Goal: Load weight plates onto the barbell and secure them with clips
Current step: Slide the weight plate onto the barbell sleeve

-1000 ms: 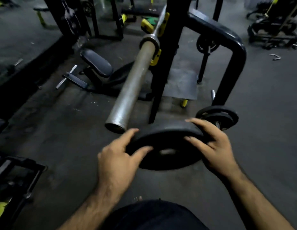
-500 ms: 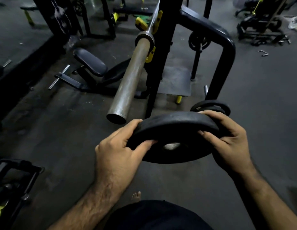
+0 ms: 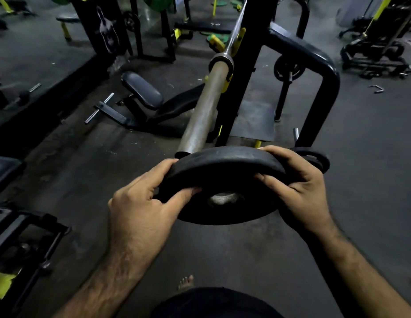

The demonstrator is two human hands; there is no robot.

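A black round weight plate (image 3: 225, 166) is held in front of me, tilted with its centre hole facing toward me. My left hand (image 3: 140, 210) grips its left rim and my right hand (image 3: 301, 189) grips its right rim. The barbell's bare steel sleeve (image 3: 204, 111) runs away from me on a black rack, and its near end sits just behind the plate's upper left edge. The bar's collar (image 3: 220, 61) lies farther up. No clip is visible.
The black rack upright (image 3: 243, 72) and a curved black guard rail (image 3: 324, 72) stand right of the bar. More black plates (image 3: 314, 157) rest on a peg behind my right hand. A padded bench (image 3: 142, 90) lies at the left. My bare foot (image 3: 186, 282) is below.
Both hands have lifted the plate up and forward, tilting it more upright. Its top edge now overlaps the near end of the bar sleeve.
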